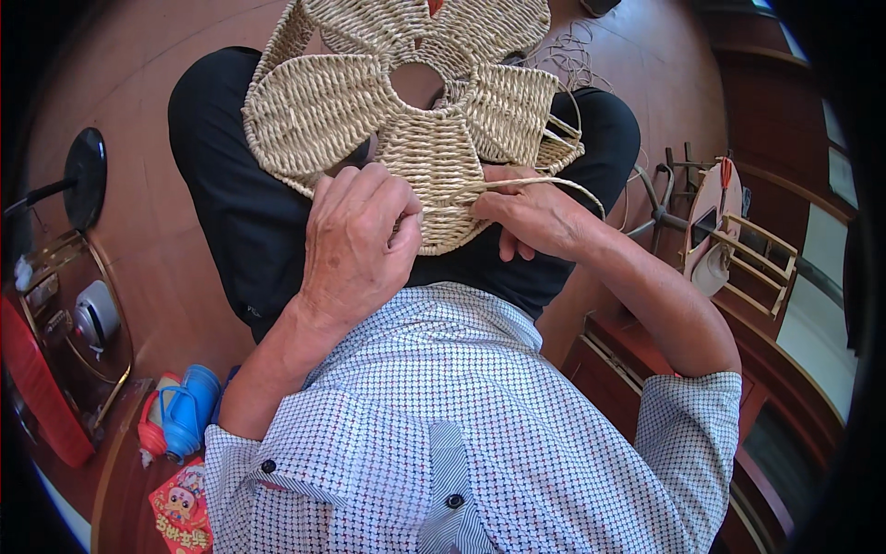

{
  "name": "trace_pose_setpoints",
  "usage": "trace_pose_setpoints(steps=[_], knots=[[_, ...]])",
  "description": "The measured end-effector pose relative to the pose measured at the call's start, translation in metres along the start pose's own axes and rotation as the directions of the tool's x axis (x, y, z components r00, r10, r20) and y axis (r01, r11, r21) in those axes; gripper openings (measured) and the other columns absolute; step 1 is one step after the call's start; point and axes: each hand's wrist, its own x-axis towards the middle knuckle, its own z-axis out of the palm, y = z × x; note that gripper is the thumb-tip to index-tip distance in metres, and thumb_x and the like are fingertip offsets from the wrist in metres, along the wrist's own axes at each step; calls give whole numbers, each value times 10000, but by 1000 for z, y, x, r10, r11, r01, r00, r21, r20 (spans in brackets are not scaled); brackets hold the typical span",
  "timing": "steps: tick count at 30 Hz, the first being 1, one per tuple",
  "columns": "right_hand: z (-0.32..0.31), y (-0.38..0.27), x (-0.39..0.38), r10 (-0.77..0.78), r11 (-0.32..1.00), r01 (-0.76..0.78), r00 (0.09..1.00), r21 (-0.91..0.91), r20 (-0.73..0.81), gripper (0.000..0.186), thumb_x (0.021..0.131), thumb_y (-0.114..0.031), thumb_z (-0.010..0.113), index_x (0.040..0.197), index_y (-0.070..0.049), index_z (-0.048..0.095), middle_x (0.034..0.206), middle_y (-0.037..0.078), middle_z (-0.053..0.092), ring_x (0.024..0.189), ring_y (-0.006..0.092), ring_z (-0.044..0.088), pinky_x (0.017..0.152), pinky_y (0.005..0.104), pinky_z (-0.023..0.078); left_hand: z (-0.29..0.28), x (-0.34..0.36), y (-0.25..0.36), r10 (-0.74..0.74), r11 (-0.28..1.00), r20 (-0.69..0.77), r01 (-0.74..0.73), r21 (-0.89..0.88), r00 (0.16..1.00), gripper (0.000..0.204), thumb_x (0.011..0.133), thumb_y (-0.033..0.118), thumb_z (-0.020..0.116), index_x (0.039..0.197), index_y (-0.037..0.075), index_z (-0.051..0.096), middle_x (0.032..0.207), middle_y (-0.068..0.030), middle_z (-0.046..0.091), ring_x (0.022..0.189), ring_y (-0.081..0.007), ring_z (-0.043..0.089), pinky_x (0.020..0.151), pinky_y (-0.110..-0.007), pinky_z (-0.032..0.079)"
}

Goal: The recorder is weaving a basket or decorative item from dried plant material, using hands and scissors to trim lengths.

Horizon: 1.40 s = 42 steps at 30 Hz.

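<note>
A flower-shaped wicker piece [314, 115] of pale twisted cord rests on my lap, with a round central hole and woven petals. My left hand [358, 238] is closed at the left side of the lowest petal [432, 157], its fingertips mostly hidden. My right hand [526, 212] grips that petal's right edge, thumb on the weave and some fingers curled below it. A loose strand of cord [570, 185] runs from the petal over my right hand and loops down to the right.
A tangle of cord [563, 55] lies beyond the piece. At right are a wooden frame [752, 263] and furniture [591, 369]. At left are a black round base [85, 180], a red stool or tray [41, 379], blue bottles [194, 411] and a red card [180, 508].
</note>
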Motion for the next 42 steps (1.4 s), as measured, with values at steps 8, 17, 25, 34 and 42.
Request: trace_pose_setpoints(steps=[8, 17, 25, 34, 42], knots=[[-4, 19, -16, -352, 872, 292, 932, -393, -88, 228, 1065, -137, 563, 1209, 28, 627, 1004, 146, 695, 792, 199, 752, 640, 381, 602, -2, 3, 2, -6, 1000, 6, 6, -19, 1000, 102, 797, 28, 717, 837, 74, 635, 822, -53, 588, 794, -264, 570, 776, -411, 431], [-3, 33, -51, -684, 729, 575, 627, -371, -373, 140, 1073, -123, 609, 1043, 10, 643, 939, 82, 609, 769, 199, 635, 674, 345, 515, 0, 6, 3, -37, 999, -8, 37, -30, 999, 103, 793, 13, 706, 831, 59, 622, 814, -72, 593, 786, -292, 582, 757, -430, 463], [-81, 90, -123, -271, 673, 580, 771, 459, -576, 249, 1133, -278, 573, 933, -130, 556, 767, -59, 443, 570, 23, 337, 484, 209, 244, 0, 8, 4, -50, 999, 16, 50, -2, 999, 99, 798, 15, 708, 832, 54, 624, 818, -77, 595, 797, -297, 594, 763, -435, 470], [-19, 78, -92, -800, 599, 183, 183, -780, -571, 225, 889, 55, 797, 1101, -19, 817, 1044, 109, 745, 952, 236, 735, 844, 337, 593, 1, 8, 6, -83, 996, 18, 83, 16, 996, 99, 804, 20, 726, 832, 45, 634, 813, -79, 597, 782, -291, 606, 750, -433, 483], [60, 58, -3, -905, 426, 492, 223, -759, -363, 395, 845, -19, 811, 1235, -72, 775, 1109, 88, 759, 917, 253, 748, 782, 357, 599, -1, 9, 8, -93, 995, 32, 92, 32, 995, 97, 816, 32, 737, 834, 43, 642, 808, -76, 604, 774, -280, 615, 738, -423, 488]])
